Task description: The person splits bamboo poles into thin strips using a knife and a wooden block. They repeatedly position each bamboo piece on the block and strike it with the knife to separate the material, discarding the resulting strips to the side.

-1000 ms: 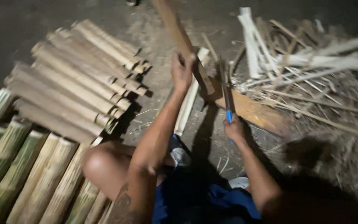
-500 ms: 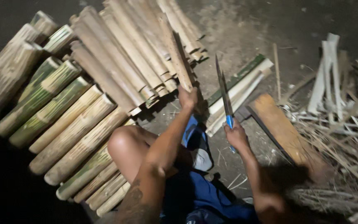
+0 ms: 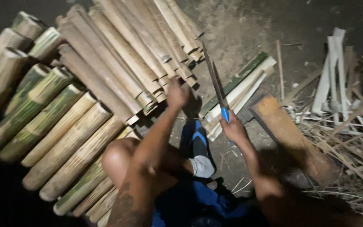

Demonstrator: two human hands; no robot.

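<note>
My right hand (image 3: 233, 129) grips a long knife (image 3: 215, 84) by its blue handle, blade pointing up and away over a few pale split bamboo strips (image 3: 242, 88) on the ground. My left hand (image 3: 177, 94) is stretched forward and blurred. It rests at the near ends of a stack of split bamboo slats (image 3: 135, 59). Whether its fingers still hold a slat is unclear. A thick wooden chopping block (image 3: 288, 134) lies on the dirt just right of the knife hand.
Rows of whole green and tan bamboo tubes (image 3: 59, 126) lie at the left, reaching my bent knee (image 3: 116, 157). A heap of pale bamboo offcuts and shavings (image 3: 345, 96) covers the right. My foot in a blue and white sandal (image 3: 198, 151) rests between my arms on bare dirt.
My left hand has swung a bamboo piece from the chopping block over to the slat stack on the left. The knife has come off the block and stands upright. The view turned left.
</note>
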